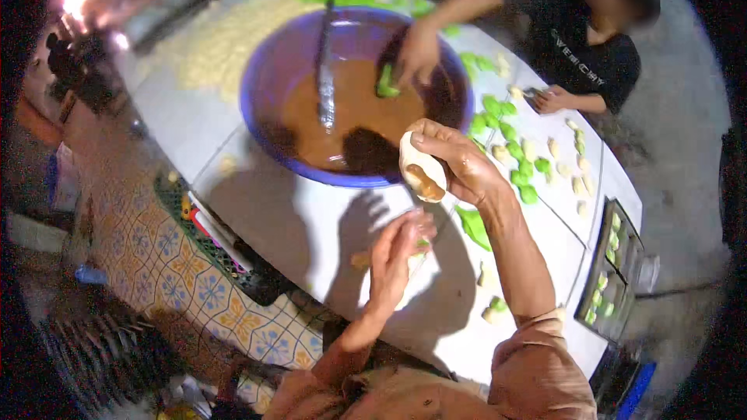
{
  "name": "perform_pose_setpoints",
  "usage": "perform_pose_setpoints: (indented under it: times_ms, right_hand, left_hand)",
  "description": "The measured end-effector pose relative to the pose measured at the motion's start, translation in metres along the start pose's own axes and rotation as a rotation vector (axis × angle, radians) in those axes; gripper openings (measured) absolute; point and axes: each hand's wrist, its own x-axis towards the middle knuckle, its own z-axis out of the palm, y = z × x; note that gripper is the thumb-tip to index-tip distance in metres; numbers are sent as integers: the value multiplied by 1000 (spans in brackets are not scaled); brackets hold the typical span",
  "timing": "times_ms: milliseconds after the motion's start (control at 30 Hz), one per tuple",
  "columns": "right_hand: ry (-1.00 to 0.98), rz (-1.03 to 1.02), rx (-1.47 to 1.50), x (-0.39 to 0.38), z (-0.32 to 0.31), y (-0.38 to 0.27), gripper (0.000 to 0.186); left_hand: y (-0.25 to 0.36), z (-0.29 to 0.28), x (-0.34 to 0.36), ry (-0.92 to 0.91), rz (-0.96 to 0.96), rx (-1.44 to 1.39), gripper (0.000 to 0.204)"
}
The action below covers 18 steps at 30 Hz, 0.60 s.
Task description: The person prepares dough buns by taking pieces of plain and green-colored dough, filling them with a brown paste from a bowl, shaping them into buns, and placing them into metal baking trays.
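My right hand grips a flat white piece of dough by its upper edge. A smear of brown paste lies on the lower part of the dough. It hangs beside the near right rim of a big purple-blue basin with brown paste inside. My left hand is just below, over the white table, with its fingers stretched out and slightly blurred; nothing shows held in it. A small green bit shows by its fingers. To the right lies a flat green piece of dough.
Across the table a person reaches one hand into the basin, near a green piece. A long metallic utensil leans in the basin. Several green and cream dough pieces lie on the right. A dark tray holds more. A dark basket is at left.
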Motion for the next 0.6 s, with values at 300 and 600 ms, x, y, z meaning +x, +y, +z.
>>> perform_pose_setpoints:
  times_ms: [300,600]
  right_hand:
    - [510,-130,211,-174,-57,74,29]
    - [959,-483,-1015,-262,-32,150,42]
  left_hand:
    - [-49,57,-14,-146,-296,-147,42]
    - [-103,84,-59,-235,-323,238,37]
